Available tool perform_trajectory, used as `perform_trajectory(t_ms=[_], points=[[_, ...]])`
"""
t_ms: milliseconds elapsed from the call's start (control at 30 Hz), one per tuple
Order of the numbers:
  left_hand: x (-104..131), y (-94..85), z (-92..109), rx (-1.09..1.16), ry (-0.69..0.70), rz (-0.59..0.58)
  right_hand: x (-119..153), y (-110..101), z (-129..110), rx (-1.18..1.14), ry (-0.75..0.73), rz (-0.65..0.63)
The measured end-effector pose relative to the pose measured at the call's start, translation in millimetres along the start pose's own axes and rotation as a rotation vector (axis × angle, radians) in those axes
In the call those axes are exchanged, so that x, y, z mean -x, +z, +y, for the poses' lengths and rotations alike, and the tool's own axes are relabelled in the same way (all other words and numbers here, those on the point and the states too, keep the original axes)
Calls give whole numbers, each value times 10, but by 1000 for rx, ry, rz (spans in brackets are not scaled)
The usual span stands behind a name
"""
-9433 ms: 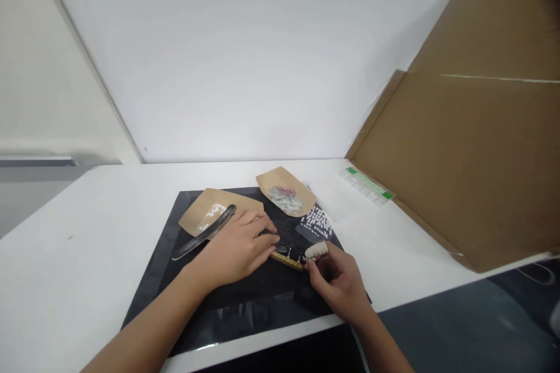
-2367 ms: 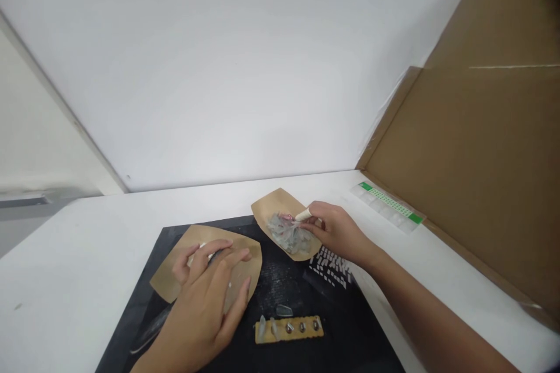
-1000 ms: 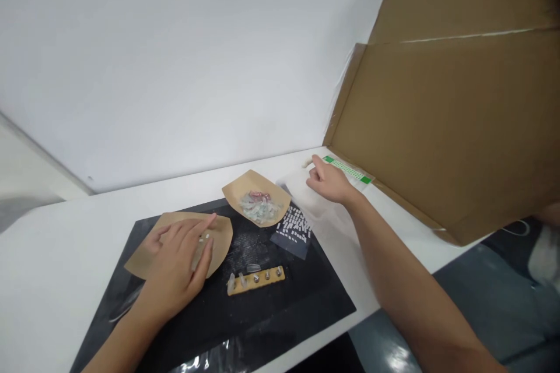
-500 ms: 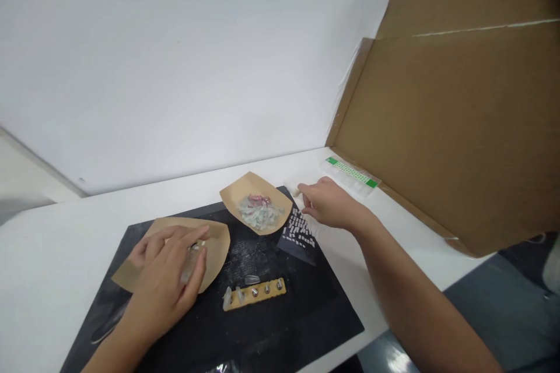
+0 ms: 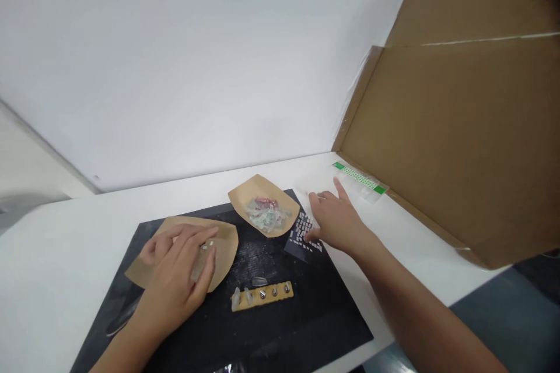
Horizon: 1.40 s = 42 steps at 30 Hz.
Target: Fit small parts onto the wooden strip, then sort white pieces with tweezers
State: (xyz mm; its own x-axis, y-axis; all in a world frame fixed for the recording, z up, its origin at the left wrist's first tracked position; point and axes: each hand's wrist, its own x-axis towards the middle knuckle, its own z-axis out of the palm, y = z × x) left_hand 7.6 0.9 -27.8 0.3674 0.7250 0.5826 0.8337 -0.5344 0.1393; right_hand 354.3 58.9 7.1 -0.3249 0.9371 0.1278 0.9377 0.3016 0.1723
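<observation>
And there, over on the right, the right hand [image 5: 336, 222] was spread, its grip wide open, the thumb lowered over the dark card [image 5: 297, 252] dotted with small white pieces; whether the card was touched couldn't be told. Across on the left, the left paper tray [image 5: 226, 240] was covered by the left hand [image 5: 178, 262], fingers loosely bent, and whether anything was gripped beneath couldn't be made out. Between them on the black mat [image 5: 284, 335] was placed the yellow strip [image 5: 268, 297], with metallic studs exposed along its right part. Beyond, the far paper tray [image 5: 245, 189] was heaped with pale and pink bits [image 5: 266, 214].
</observation>
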Motion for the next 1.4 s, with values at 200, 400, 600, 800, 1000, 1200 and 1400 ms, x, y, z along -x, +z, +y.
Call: perform_trajectory(t_ms=[200,400,600,800,1000,1200,1400], points=[[-4,-25,13,1,7,10,-69,74,64,-130,5,-45],[-19,-66,61,32,29,15,-108,73,184,-261,-20,-104],[-18,-94,97,43,30,16,-116,67,255,-286,-80,-88],[-22,-105,124,70,60,22,-77,-64,380,-504,-65,28],[-32,-129,151,51,103,17,-110,-218,418,-939,-19,271],[5,-67,148,109,143,-51,-87,-274,173,-1432,6,419],[35,-44,153,202,78,-250,-43,-280,-172,-1641,-17,236]])
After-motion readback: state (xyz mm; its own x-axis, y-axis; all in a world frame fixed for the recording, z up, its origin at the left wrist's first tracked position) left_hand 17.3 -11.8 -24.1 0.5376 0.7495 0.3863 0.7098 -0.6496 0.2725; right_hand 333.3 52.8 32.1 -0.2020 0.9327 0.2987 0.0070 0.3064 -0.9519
